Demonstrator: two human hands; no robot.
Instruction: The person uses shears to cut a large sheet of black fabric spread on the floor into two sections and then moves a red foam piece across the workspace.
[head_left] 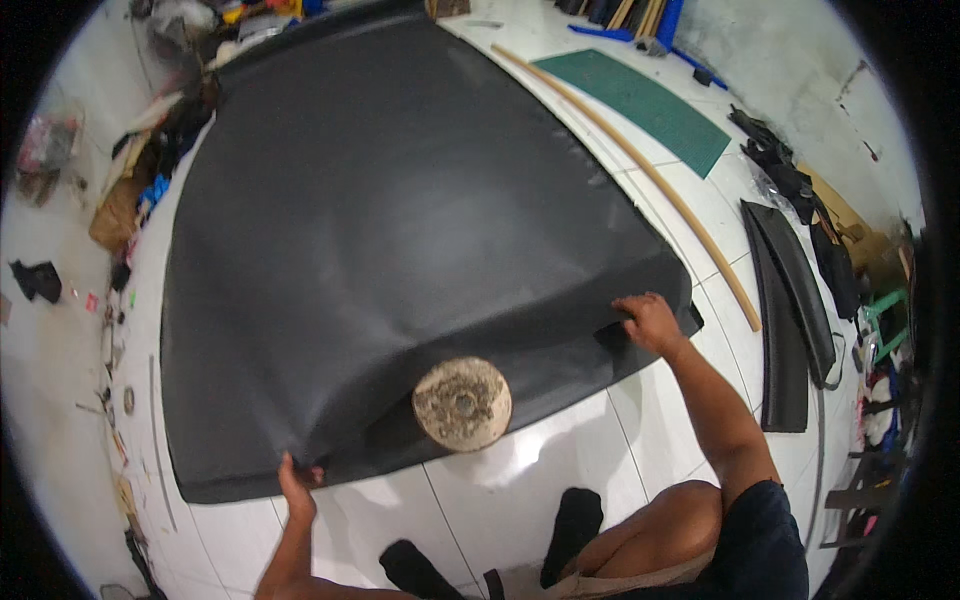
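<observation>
A large sheet of black leather-like material (400,200) is spread over the floor, and its near part is raised in folds. My left hand (298,485) is closed on its near edge toward the left corner, thumb on top and the other fingers partly hidden. Farther right, my right hand (652,322) grips the lifted near edge close to the right corner, with its fingers curled over the material. Between my hands, a round, pale, stained block (463,404) rests on the sheet near its front edge.
A long wooden stick (640,165) lies along the sheet's right side, beside a green cutting mat (640,105). Black strips (785,320) lie farther right. Assorted clutter (130,200) lines the left wall. My feet in black socks (575,525) stand on white tiles (500,490).
</observation>
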